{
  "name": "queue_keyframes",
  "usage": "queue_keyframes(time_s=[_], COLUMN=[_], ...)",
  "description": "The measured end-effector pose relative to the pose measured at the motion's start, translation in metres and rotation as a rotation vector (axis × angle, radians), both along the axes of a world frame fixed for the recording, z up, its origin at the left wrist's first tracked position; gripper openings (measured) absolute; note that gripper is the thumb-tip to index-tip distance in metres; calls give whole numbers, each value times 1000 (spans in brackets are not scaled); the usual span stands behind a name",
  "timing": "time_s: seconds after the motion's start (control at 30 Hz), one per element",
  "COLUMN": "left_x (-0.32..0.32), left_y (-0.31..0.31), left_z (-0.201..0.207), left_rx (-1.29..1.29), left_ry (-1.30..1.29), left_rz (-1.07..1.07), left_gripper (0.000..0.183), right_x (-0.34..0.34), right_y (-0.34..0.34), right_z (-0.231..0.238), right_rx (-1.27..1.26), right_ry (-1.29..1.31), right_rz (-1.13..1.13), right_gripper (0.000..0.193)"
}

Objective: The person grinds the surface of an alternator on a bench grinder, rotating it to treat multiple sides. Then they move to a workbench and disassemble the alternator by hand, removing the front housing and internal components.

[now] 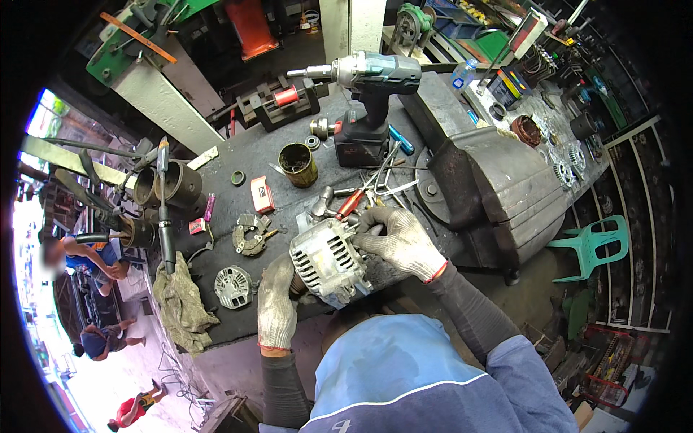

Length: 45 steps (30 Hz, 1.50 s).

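A silver alternator (326,261) with slotted vents sits near the front edge of the workbench. My left hand (276,302), in a dirty white knit glove, grips its left side; the fingertips are partly hidden behind the housing. My right hand (398,242), gloved the same way, is closed in a pinch at the alternator's upper right end. Whatever lies between those fingers is too small to make out. Just beyond the alternator are a red-handled screwdriver (351,204) and a hammer (323,203). A round slotted end cover (233,287) and a rectifier-like part (252,235) lie to the left.
A cordless impact wrench (372,101) stands at the back beside a grimy open can (298,164). A bench vise (278,101) is behind them. A large dark metal casing (498,195) takes up the right side. A rag (182,307) hangs at the left edge; several people are beyond it.
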State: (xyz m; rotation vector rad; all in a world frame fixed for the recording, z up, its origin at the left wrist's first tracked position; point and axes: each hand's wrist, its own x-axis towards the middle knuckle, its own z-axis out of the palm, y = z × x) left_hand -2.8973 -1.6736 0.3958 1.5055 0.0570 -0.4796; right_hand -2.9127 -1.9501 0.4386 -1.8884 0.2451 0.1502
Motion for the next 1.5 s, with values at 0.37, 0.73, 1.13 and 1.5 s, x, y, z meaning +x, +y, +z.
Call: queue_keyframes(time_s=[0.37,0.73,1.13,1.5], left_x=[4,11,12,13], left_y=[11,18,17,12], left_z=[-3,13,14,18], left_rx=[126,177,123,-178], left_ry=[-272,-84,123,421], left_rz=[-116,-223,-213,-93], left_gripper=[47,41,37,43], right_x=[3,-7,-10,-7], right_y=[2,11,14,2], right_z=[-13,-14,-13,-12], right_rx=[15,-87,-60,1], right_ry=[-32,-104,-94,-69], right_rz=[-18,-74,-129,43], right_gripper=[21,21,21,20])
